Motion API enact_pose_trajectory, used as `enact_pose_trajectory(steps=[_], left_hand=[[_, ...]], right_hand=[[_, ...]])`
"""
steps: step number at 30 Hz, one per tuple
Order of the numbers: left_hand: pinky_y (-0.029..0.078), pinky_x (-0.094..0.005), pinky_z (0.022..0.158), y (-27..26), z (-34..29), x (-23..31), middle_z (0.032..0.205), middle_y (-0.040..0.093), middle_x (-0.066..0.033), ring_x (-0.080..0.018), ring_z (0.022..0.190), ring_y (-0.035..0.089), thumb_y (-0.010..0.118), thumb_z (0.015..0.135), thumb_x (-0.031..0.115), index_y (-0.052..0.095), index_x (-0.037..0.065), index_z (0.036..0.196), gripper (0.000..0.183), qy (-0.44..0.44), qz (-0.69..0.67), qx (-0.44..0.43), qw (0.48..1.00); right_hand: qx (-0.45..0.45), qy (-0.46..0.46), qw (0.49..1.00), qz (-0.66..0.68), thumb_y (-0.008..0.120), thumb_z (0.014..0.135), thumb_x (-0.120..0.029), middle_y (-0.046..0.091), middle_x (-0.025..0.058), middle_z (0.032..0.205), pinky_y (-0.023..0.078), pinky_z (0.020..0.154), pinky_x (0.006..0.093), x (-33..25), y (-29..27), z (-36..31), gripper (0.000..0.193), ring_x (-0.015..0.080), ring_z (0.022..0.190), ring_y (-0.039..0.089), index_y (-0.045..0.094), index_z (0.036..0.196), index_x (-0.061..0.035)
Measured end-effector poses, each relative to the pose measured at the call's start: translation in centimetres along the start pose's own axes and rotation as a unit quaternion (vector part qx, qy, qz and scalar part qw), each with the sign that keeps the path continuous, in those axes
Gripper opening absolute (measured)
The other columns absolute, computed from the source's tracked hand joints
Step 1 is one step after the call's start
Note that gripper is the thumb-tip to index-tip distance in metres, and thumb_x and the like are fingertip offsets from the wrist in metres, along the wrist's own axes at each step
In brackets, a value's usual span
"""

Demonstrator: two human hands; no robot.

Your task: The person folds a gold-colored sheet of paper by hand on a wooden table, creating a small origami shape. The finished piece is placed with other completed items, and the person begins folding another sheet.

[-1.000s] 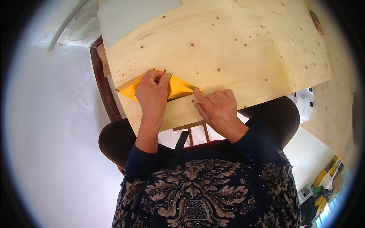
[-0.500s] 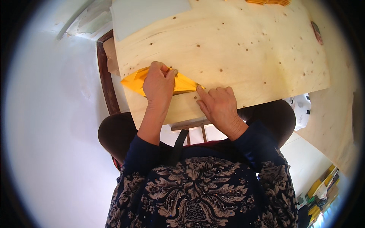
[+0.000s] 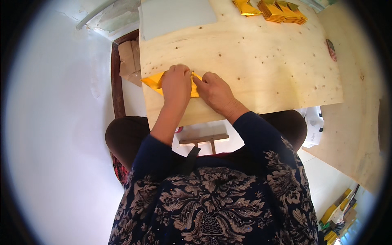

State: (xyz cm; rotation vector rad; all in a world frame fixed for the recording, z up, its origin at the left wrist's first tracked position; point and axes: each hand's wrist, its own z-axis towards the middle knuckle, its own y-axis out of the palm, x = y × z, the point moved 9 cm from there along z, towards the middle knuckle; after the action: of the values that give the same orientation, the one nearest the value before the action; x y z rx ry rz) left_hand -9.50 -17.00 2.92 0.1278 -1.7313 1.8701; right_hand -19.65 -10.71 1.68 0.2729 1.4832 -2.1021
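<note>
A shiny golden-yellow sheet of folded paper (image 3: 152, 80) lies near the left front edge of the plywood table (image 3: 253, 77). My left hand (image 3: 177, 83) is over its middle, fingers bent and closed on the paper, hiding much of it. From the right, my right hand (image 3: 216, 93) meets the paper with its index finger and thumb close to the left fingertips, its other fingers curled. The paper's left end tapers to a point with creased layers; its right end is mostly behind my hands.
Stacks of folded golden paper pieces (image 3: 282, 12) sit at the table's far side. A pale sheet (image 3: 177, 18) covers the far left corner. A small reddish-brown object (image 3: 331, 50) lies at the right. Brown cardboard (image 3: 130, 61) is beside the left edge, a white bag (image 3: 313, 126) below the right.
My right hand has moved left and away from me, from the paper's right tip toward my left hand. The right tip no longer extends outward. The view has shifted, showing more far-side stacks.
</note>
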Motion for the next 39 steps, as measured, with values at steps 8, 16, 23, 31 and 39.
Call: enact_pose_trajectory(steps=[8, 16, 23, 31, 39], left_hand=[[0.025, -0.0501, 0.116, 1.2, -10.4, 1.5, 0.146, 0.048, -0.0135, -0.0295, 0.138, 0.041, 0.071, 0.082, 0.023, 0.053, 0.003, 0.136, 0.06, 0.145, 0.071, -0.04, 0.986], [0.012, -0.0542, 0.12, 0.5, -10.8, 0.3, 0.153, 0.041, -0.011, -0.0247, 0.144, 0.035, 0.072, 0.083, 0.035, 0.046, 0.006, 0.144, 0.073, 0.075, 0.057, -0.094, 0.991], [0.01, -0.0579, 0.119, -0.2, -11.7, -1.2, 0.152, 0.044, -0.0086, -0.0254, 0.143, 0.036, 0.072, 0.082, 0.041, 0.049, 0.007, 0.142, 0.072, 0.1, 0.107, -0.071, 0.987], [0.01, -0.0584, 0.119, -1.5, -10.5, -0.6, 0.15, 0.045, -0.0112, -0.0296, 0.143, 0.035, 0.063, 0.089, 0.047, 0.049, 0.006, 0.141, 0.068, 0.083, 0.218, -0.116, 0.965], [0.01, -0.055, 0.12, 0.7, -11.7, -0.3, 0.155, 0.037, -0.0145, -0.0257, 0.147, 0.03, 0.059, 0.091, 0.05, 0.04, 0.004, 0.148, 0.075, 0.098, 0.167, -0.1, 0.976]], right_hand=[[-0.066, -0.005, 0.997, -0.029, 0.065, 0.086, -0.018, 0.054, 0.0115, 0.092, 0.053, 0.068, 0.0395, -0.2, 0.8, 0.5, 0.035, 0.0289, 0.087, 0.059, 0.063, 0.119, -0.0058], [-0.067, 0.0, 0.996, -0.053, 0.067, 0.087, -0.025, 0.054, 0.01, 0.093, 0.053, 0.071, 0.0391, -0.5, 0.7, 0.6, 0.037, 0.0279, 0.088, 0.059, 0.063, 0.119, -0.0067], [-0.05, -0.009, 0.997, -0.066, 0.068, 0.087, -0.024, 0.053, 0.0078, 0.09, 0.052, 0.07, 0.0368, -0.6, 0.6, 0.5, 0.036, 0.0263, 0.085, 0.058, 0.064, 0.12, -0.0102], [-0.055, -0.003, 0.995, -0.081, 0.067, 0.088, -0.025, 0.054, 0.0092, 0.091, 0.052, 0.07, 0.0383, -0.6, 0.8, 0.5, 0.032, 0.0276, 0.087, 0.059, 0.063, 0.116, -0.0097], [-0.047, -0.011, 0.994, -0.099, 0.065, 0.089, -0.027, 0.055, 0.0097, 0.092, 0.052, 0.07, 0.0388, -0.9, 0.7, 0.5, 0.028, 0.0284, 0.087, 0.059, 0.063, 0.113, -0.0114]])
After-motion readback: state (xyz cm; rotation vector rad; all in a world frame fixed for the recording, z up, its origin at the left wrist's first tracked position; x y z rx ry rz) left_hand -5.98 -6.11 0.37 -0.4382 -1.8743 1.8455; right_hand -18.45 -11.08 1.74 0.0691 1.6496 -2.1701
